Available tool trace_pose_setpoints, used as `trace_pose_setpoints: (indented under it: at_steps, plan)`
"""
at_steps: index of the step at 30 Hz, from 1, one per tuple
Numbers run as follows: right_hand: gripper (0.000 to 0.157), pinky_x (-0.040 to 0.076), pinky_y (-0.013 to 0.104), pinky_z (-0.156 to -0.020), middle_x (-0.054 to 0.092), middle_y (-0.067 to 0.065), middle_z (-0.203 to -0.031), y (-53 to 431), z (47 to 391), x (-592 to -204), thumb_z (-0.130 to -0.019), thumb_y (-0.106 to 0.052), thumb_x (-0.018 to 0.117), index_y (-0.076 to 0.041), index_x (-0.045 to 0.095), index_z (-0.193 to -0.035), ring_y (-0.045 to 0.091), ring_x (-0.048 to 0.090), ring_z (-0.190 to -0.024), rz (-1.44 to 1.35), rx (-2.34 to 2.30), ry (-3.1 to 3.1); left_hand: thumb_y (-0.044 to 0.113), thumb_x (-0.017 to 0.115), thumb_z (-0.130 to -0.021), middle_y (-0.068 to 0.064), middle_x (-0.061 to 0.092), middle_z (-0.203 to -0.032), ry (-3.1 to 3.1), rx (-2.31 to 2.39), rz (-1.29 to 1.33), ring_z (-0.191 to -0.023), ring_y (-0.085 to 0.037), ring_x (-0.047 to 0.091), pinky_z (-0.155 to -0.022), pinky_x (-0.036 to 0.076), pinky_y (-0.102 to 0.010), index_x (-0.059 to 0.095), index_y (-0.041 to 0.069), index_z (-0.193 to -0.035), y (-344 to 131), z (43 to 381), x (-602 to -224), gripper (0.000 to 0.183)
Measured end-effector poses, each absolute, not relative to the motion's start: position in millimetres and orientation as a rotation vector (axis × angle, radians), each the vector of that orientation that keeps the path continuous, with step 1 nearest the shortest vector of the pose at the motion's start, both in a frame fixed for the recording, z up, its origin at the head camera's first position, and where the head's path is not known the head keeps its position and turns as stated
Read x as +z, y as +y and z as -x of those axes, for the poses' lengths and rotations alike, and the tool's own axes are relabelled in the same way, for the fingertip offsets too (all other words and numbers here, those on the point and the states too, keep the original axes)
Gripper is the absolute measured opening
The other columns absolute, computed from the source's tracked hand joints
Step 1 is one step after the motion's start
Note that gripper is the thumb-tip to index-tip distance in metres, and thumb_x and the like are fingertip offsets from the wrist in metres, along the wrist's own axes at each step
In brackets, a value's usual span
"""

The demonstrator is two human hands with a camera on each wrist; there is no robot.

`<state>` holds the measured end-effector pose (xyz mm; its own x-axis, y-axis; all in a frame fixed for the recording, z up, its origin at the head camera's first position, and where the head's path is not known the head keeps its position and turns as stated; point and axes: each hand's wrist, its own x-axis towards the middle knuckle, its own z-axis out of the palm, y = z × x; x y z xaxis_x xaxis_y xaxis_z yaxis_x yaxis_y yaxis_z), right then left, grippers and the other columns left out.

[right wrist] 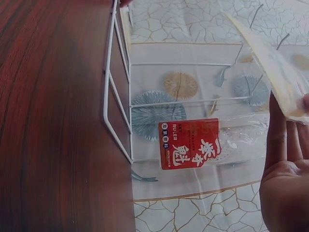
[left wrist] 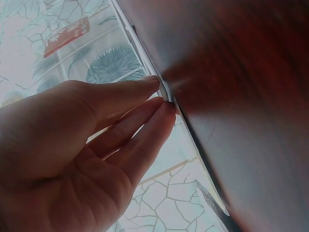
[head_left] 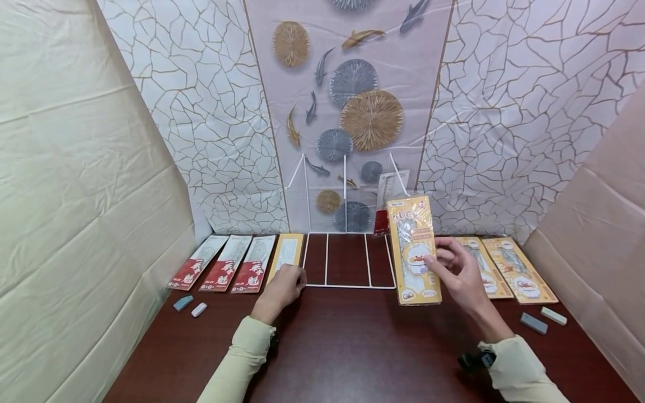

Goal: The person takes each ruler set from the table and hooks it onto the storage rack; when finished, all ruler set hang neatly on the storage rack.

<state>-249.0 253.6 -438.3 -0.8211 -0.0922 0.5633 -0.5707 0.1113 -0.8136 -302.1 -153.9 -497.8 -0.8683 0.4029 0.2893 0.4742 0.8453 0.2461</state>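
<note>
In the head view my right hand holds up a yellow ruler-set packet with a duck printed on it, thumb across its front. Tilted, the same packet shows at the upper right of the right wrist view. My left hand is at the front left corner of a white wire rack; its thumb and fingertips pinch the wire in the left wrist view. A red-and-white ruler-set packet stands upright at the rack's right end, partly hidden by the yellow one in the head view.
Left of the rack lie several red-and-white packets and one yellow packet. Two yellow duck packets lie on the right. Small erasers, blue and white, sit at left; grey and white at right.
</note>
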Motion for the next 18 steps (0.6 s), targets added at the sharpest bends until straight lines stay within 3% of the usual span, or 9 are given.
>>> trace_pose_setpoints:
  at_steps: [8,18]
  plan:
    - [0.036,0.056,0.029,-0.054,0.078,-0.001,-0.091,254.5,247.8,-436.2,-0.091,0.003,0.066,0.005,0.053,-0.125,0.016,0.069,-0.065,-0.613,1.818,-1.984,-0.001,0.074,-0.080,0.000,0.069,-0.075,-2.793,-0.478,0.669,-0.074,-0.019,0.066,-0.067,0.055,-0.033,0.072,0.011,-0.074,-154.5,302.5,-497.0,0.014]
    - [0.036,0.053,0.034,-0.043,0.079,0.008,-0.091,260.4,233.5,-426.5,-0.093,0.013,0.053,0.013,0.050,-0.128,0.021,0.072,-0.058,-0.789,2.015,-1.760,0.001,0.075,-0.082,-0.002,0.070,-0.077,-2.811,-0.488,0.651,-0.075,-0.021,0.067,-0.069,0.056,-0.035,0.072,0.011,-0.075,-154.7,302.8,-496.7,0.013]
